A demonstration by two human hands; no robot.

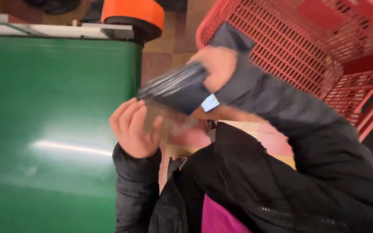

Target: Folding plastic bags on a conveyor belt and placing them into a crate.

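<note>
My right hand (214,64) grips a dark, flat, ribbed object like a wallet or pouch (175,90), blurred by motion, with a small light blue tag at its lower corner. My left hand (134,127) is just below it, fingers curled around its lower edge or a thin piece hanging from it; the blur hides exactly what. Both arms wear black puffy jacket sleeves.
A green conveyor belt surface (48,121) fills the left side, with a metal rail (57,30) and an orange-topped part (132,15) at its far end. A red plastic shopping cart basket (324,47) stands at the upper right. Tiled floor (165,51) lies between.
</note>
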